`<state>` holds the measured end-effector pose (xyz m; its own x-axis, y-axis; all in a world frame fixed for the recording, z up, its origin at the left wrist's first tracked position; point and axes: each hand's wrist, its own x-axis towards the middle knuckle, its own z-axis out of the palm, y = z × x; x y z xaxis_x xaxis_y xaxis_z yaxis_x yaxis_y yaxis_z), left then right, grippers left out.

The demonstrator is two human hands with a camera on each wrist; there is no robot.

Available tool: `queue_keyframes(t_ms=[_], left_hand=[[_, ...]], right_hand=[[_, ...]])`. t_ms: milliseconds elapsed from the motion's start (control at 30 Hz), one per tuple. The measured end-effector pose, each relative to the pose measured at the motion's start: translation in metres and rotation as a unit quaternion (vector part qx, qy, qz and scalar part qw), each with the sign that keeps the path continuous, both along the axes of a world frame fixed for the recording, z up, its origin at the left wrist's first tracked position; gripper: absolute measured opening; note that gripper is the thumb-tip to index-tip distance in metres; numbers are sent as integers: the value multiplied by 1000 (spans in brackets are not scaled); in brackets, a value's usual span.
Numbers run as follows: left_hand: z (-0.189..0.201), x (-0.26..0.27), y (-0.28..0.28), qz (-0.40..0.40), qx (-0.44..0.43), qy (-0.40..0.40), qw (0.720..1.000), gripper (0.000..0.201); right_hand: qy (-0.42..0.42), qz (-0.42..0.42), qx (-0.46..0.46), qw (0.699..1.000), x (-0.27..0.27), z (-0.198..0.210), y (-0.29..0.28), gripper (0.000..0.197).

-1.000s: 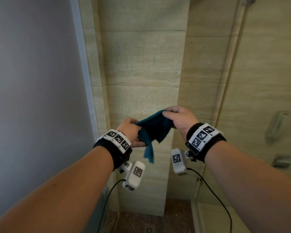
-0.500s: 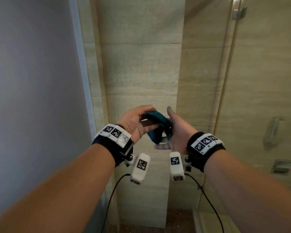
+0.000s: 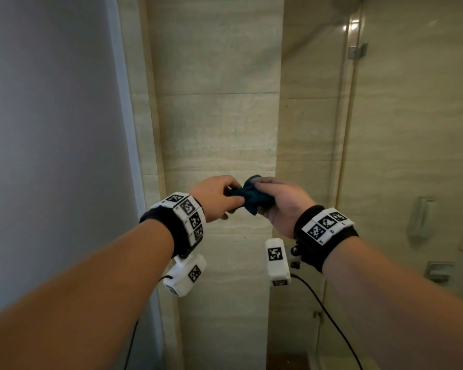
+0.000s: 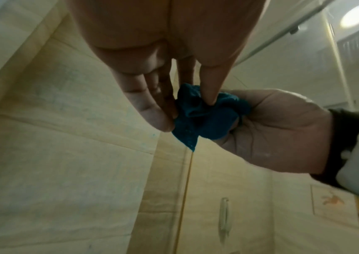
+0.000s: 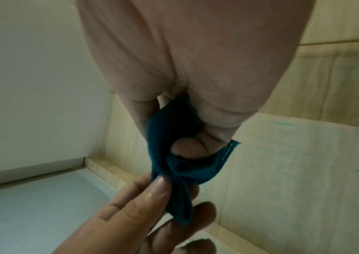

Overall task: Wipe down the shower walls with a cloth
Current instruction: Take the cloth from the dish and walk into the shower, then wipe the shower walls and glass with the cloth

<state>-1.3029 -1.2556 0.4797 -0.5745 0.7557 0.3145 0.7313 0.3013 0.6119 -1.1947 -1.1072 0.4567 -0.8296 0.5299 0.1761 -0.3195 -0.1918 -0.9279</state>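
Note:
A small teal cloth (image 3: 253, 200) is bunched between both hands in front of the beige tiled shower wall (image 3: 217, 129). My left hand (image 3: 219, 201) pinches its left end with thumb and fingers. My right hand (image 3: 278, 204) curls around the rest, the cloth wadded in its palm. In the left wrist view the cloth (image 4: 204, 118) sits crumpled between my left hand (image 4: 174, 103) and my right hand (image 4: 278, 130). The right wrist view has the cloth (image 5: 174, 154) twisted under my right hand (image 5: 196, 130), its lower fold pinched by my left hand (image 5: 159, 194).
A grey-white wall (image 3: 51, 156) stands to the left. A glass shower door (image 3: 412, 156) with a metal hinge (image 3: 358, 50) stands on the right, with a handle (image 3: 418, 221) and fittings behind it. Dark floor (image 3: 286, 363) lies below.
The cloth hung loose from both hands a second ago; it is now gathered into a tight wad. The right hand has turned palm inward around it, and the view has tilted upward.

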Motion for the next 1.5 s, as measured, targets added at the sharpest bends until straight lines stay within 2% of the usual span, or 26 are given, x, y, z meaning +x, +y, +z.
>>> queue_keyframes(t_ms=[100,267,367,467,600,733,867,1100,1233,1500], left_hand=[[15,-3,6,-1,68,-10,998,12],[41,-14,27,65,145,86,984,15],[52,-21,49,63,175,105,977,14],[65,-30,73,66,153,157,974,9],[84,-54,110,62,95,266,957,13],[104,-87,147,61,31,360,930,19],[118,-112,181,91,13,421,903,33],[128,-148,225,120,13,449,886,68],[146,-174,242,151,33,467,870,75],[194,-226,266,182,46,459,868,78]], right_hand=[[19,-10,-1,1000,-7,14,2,20],[-4,3,32,999,-27,41,11,33],[-11,31,52,998,-42,56,21,36],[23,34,52,998,-60,68,37,31],[66,15,57,996,-87,84,78,31],[76,-3,86,993,-114,104,127,26],[77,-24,135,988,-137,125,169,27],[74,-45,166,982,-172,148,225,23],[84,-53,194,976,-188,166,245,23],[91,-123,277,948,-213,212,267,18]])
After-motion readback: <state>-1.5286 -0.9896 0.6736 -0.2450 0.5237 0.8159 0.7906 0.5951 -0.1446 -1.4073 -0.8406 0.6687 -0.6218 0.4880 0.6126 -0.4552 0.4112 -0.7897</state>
